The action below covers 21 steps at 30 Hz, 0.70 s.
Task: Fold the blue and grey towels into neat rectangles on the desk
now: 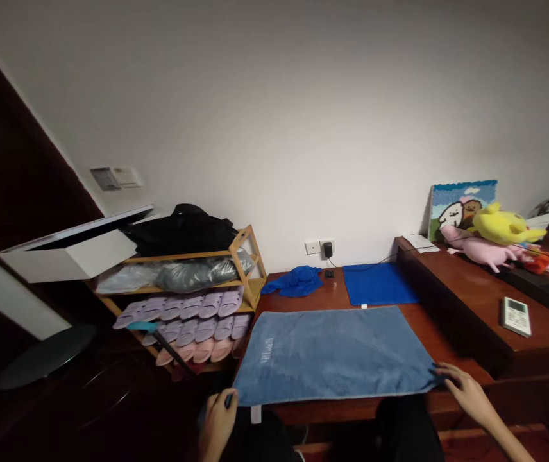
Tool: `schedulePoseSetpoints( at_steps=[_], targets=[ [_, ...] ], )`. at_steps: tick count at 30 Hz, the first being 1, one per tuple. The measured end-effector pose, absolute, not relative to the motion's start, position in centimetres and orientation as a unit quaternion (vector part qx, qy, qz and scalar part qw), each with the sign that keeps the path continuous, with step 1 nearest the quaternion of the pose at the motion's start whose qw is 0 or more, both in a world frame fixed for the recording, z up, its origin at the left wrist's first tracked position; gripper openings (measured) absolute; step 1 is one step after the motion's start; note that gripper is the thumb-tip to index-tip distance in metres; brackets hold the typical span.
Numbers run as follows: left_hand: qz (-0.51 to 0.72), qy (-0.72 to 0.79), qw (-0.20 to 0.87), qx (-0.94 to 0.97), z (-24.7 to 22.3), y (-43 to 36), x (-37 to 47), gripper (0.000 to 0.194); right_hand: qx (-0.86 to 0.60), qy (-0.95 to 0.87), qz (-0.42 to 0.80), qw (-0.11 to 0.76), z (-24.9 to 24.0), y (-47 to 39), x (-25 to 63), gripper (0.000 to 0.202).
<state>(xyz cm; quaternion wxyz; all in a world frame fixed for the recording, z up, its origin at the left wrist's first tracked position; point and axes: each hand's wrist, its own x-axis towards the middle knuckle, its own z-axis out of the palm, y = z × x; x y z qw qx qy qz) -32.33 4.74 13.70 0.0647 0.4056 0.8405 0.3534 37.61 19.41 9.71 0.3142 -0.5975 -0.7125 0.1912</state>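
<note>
A grey-blue towel [327,353] lies spread over the reddish-brown wooden surface, its near edge at the front. My left hand [219,420] pinches the towel's near left corner, beside a white tag. At the near right corner, the fingers of my right hand [464,391] are closed on the cloth, which is bunched there. Behind the towel lie a crumpled bright blue cloth [298,281] and a flat bright blue cloth [380,283].
On the left is a rack [250,263] of slippers with a black bag [188,231] on top, beside a white box [67,256]. The raised surface [471,301] at right bears plush toys [500,234] and a white remote [515,316]. A black plug [328,249] is in the wall.
</note>
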Motion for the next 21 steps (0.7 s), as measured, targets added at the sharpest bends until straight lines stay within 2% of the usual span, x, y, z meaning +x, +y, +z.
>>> schedulePoseSetpoints(
  at_steps=[2, 5, 13, 17, 21],
  targets=[
    [0.302, 0.833, -0.033, 0.463, 14.5, 5.5, -33.0, 0.027, -0.600, -0.714, 0.174, 0.316, 10.4, 21.4, 37.2, 0.051],
    [0.267, 0.785, -0.094, 0.551, 15.8, 8.7, -33.2, 0.029, -0.593, -0.729, 0.147, 0.308, 11.3, 25.7, 35.1, 0.054],
    [0.207, 0.723, -0.064, 0.656, 15.6, 21.8, -32.3, 0.037, -0.594, -0.780, 0.081, 0.180, 10.6, 36.7, 26.2, 0.062],
    [0.160, 0.707, -0.064, 0.686, 13.9, 25.7, -33.4, 0.047, -0.618, -0.778, 0.072, 0.087, 8.0, 38.2, 24.9, 0.064],
    [0.115, 0.737, -0.054, 0.664, 11.4, 26.8, -35.2, 0.050, -0.652, -0.756, 0.043, 0.048, 6.3, 37.9, 25.2, 0.068]
  ],
)
